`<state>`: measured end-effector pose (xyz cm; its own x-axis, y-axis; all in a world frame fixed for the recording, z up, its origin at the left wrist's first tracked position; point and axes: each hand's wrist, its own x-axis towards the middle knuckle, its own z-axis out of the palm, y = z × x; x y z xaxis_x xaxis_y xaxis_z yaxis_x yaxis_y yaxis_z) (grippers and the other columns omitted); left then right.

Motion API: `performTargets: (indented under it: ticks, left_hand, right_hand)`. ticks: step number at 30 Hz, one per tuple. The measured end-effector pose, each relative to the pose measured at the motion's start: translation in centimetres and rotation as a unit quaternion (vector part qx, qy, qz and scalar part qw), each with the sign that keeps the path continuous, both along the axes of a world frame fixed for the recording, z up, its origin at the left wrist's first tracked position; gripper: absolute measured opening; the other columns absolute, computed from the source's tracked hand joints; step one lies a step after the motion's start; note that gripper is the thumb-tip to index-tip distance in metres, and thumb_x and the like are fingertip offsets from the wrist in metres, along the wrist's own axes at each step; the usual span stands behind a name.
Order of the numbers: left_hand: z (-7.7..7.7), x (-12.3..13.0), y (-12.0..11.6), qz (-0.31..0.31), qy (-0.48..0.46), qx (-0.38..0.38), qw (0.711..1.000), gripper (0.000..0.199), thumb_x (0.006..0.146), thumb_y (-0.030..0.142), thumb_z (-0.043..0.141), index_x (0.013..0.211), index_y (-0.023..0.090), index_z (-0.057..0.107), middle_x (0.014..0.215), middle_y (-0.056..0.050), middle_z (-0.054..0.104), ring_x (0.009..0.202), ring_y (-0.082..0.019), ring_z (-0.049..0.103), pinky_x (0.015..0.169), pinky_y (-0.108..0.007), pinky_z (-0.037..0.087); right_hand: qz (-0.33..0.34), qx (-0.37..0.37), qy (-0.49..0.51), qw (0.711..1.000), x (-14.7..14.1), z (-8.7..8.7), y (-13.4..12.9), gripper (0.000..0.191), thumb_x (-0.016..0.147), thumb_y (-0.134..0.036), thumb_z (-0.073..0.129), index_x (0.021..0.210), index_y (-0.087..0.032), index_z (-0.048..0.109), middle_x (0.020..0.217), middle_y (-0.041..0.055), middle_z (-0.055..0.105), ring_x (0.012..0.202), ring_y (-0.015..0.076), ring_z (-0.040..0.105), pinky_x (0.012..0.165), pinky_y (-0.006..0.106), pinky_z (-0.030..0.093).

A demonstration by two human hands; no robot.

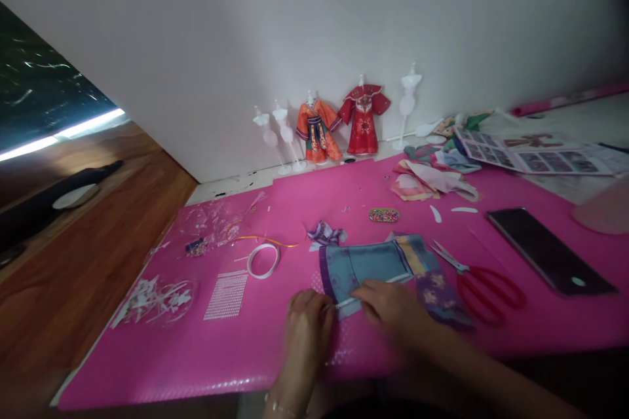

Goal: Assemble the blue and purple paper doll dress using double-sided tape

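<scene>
A blue and purple piece of fabric [376, 263] with a yellow band lies on the pink mat. Along its near edge runs a narrow white strip [346, 302]. At the fabric's near left corner, my left hand [307, 317] is closed on the end of the strip, its fingers bent. My right hand [390, 311] presses the strip against the fabric a little to the right, fingers curled together and slightly blurred. Red-handled scissors [484, 288] lie with blades apart at the fabric's right. Left of the fabric is a roll of white tape [263, 260].
A phone [550, 250] rests at the right of the pink mat [196, 366]. Farther back are fabric scraps [432, 180], an instruction sheet [555, 154] and small mannequins, two in dresses [363, 121]. Plastic bags [160, 301] and a bead sheet [226, 296] lie left.
</scene>
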<state>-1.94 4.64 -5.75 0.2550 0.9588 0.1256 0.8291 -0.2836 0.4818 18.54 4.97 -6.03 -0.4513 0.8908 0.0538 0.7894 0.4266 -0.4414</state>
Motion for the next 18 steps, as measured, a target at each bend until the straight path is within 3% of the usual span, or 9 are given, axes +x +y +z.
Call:
performTargets:
  ticks: [4, 8, 12, 18]
  left_hand:
    - [0.3, 0.0, -0.1, 0.003, -0.016, -0.011, 1.0, 0.015, 0.085, 0.017, 0.057, 0.076, 0.02, 0.068, 0.074, -0.004, 0.066, 0.077, -0.023, 0.061, 0.076, -0.037, 0.044]
    - [0.2, 0.0, -0.3, 0.016, -0.04, -0.024, 0.999, 0.014, 0.084, 0.016, 0.057, 0.077, 0.019, 0.068, 0.075, -0.004, 0.066, 0.076, -0.022, 0.061, 0.077, -0.037, 0.044]
    - [0.1, 0.1, -0.3, 0.026, -0.059, -0.038, 0.997, 0.014, 0.083, 0.016, 0.057, 0.074, 0.019, 0.067, 0.074, -0.004, 0.066, 0.075, -0.022, 0.061, 0.076, -0.037, 0.044]
    - [0.4, -0.1, -0.2, 0.03, -0.075, -0.054, 0.995, 0.015, 0.082, 0.021, 0.057, 0.072, 0.019, 0.068, 0.071, -0.005, 0.066, 0.072, -0.023, 0.062, 0.073, -0.037, 0.045]
  right_hand:
    - [-0.13, 0.05, 0.057, 0.989, 5.9, 0.1, -1.1, 0.03, 0.089, -0.018, 0.043, 0.108, -0.023, 0.066, 0.1, 0.0039, 0.073, 0.086, 0.0197, 0.069, 0.072, 0.03, 0.049]
    - [-0.266, 0.123, -0.029, 0.956, 13.4, -1.4, -3.2, 0.032, 0.091, -0.04, 0.045, 0.104, -0.021, 0.066, 0.097, 0.0107, 0.072, 0.085, 0.0288, 0.069, 0.073, 0.041, 0.052]
    - [-0.24, 0.08, -0.063, 0.965, 17.4, -3.6, -4.8, 0.038, 0.089, -0.046, 0.049, 0.111, -0.021, 0.065, 0.101, 0.0126, 0.071, 0.091, 0.0316, 0.067, 0.082, 0.047, 0.052]
    - [-0.253, 0.071, -0.042, 0.964, 17.3, -5.1, -5.1, 0.04, 0.087, -0.043, 0.048, 0.115, -0.019, 0.064, 0.104, 0.0153, 0.07, 0.092, 0.0325, 0.067, 0.078, 0.045, 0.053]
